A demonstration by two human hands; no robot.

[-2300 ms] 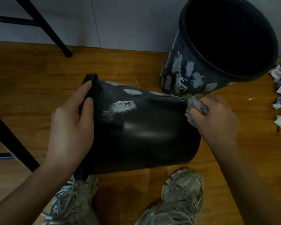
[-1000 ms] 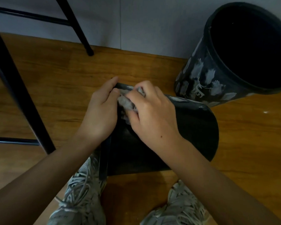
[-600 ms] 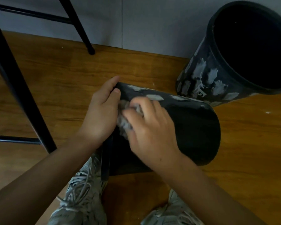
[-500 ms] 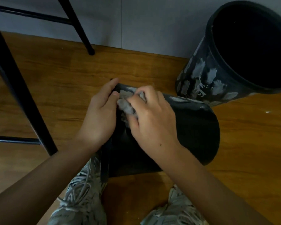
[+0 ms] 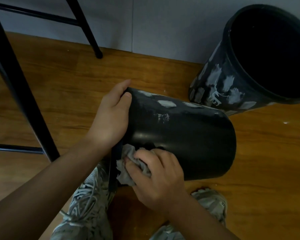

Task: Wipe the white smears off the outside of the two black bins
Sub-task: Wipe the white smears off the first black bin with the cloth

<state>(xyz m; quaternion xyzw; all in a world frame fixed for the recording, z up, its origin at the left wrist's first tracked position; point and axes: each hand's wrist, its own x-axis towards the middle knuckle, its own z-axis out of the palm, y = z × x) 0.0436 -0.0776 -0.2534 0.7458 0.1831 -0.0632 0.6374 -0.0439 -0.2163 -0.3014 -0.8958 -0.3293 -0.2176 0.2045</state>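
Against grey wall (image 5: 163,23), perhaps wooden floor (image 5: 59,94)

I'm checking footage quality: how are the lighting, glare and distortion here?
Head view: dim overall; a soft glare streak on the lying bin; the upright bin's inside is pure black; wide-angle bends the chair leg; focus stays fairly sharp.

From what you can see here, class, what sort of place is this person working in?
Probably an indoor room, perhaps an office or classroom, though that is uncertain. It has a brown wood-look floor meeting a plain grey wall, black metal furniture legs, and two black plastic bins on the floor.
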